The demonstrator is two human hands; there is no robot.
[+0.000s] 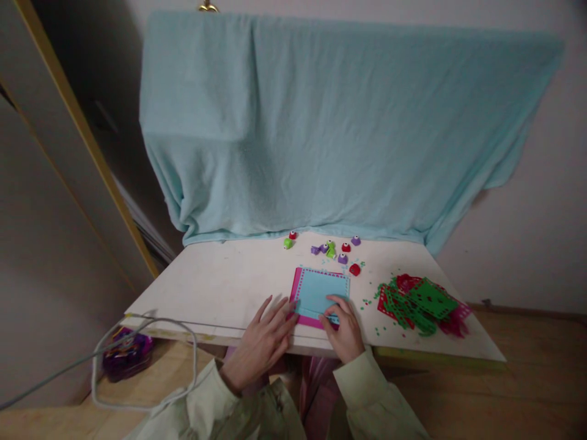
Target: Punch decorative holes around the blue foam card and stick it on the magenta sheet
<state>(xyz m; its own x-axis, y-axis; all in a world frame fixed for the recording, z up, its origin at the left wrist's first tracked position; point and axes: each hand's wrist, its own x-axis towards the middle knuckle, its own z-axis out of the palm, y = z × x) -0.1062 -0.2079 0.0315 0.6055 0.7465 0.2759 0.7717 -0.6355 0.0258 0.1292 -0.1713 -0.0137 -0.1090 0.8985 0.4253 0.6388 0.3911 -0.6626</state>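
Note:
A light blue sheet of paper (321, 292) with rows of small punched holes along its edges lies on a magenta sheet (293, 293), which shows at the left and below. My left hand (266, 339) is stretched out flat, its fingertips at the lower left of the sheets. My right hand (343, 327) rests at the lower right of the blue paper, fingers bent, with thumb and forefinger apart on it. Beyond the sheets stand several small craft punches, among them a red punch (354, 269), a purple punch (342, 259) and a green punch (287, 244).
A heap of punched green and red paper scraps (419, 302) lies at the right of the white table (206, 287), with tiny cut-outs scattered around. A light blue cloth (343, 122) hangs behind. A grey cable (195, 354) loops past the left front edge, near a purple bag (126, 354).

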